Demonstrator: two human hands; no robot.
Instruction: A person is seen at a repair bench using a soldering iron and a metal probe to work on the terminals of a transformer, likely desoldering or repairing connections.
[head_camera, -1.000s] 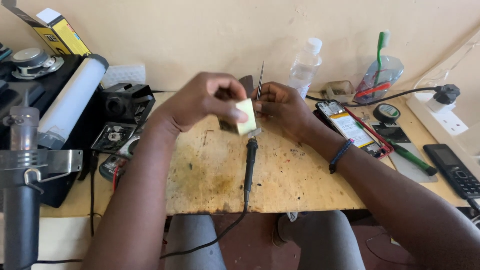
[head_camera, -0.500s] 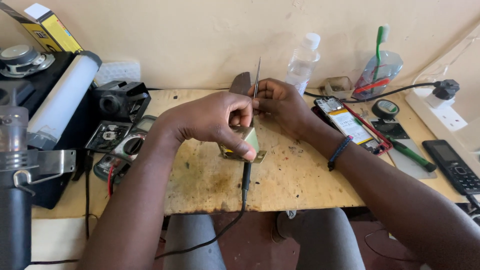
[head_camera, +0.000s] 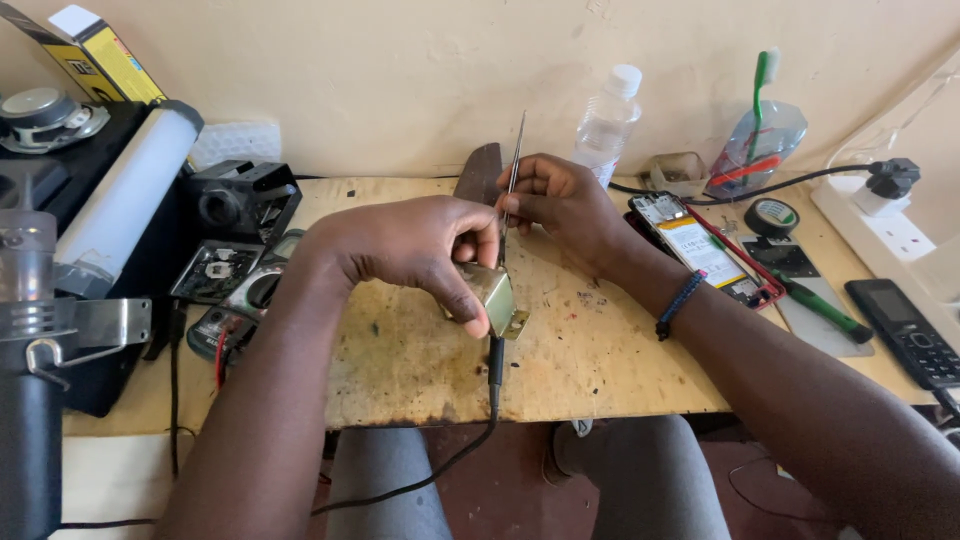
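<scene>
Head view: a small metal box (head_camera: 495, 295) is gripped by the left hand (head_camera: 415, 245), thumb pressed on its face, low over the wooden board (head_camera: 600, 350). Thin tweezers (head_camera: 512, 175) are pinched upright by the right hand (head_camera: 560, 205). A black soldering iron (head_camera: 494, 365) lies beneath the box.

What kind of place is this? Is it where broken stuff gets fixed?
Probably yes, a small electronics repair bench. An opened phone lies on the worn wooden table, a soldering iron rests there, and the right hand holds tweezers.
</scene>
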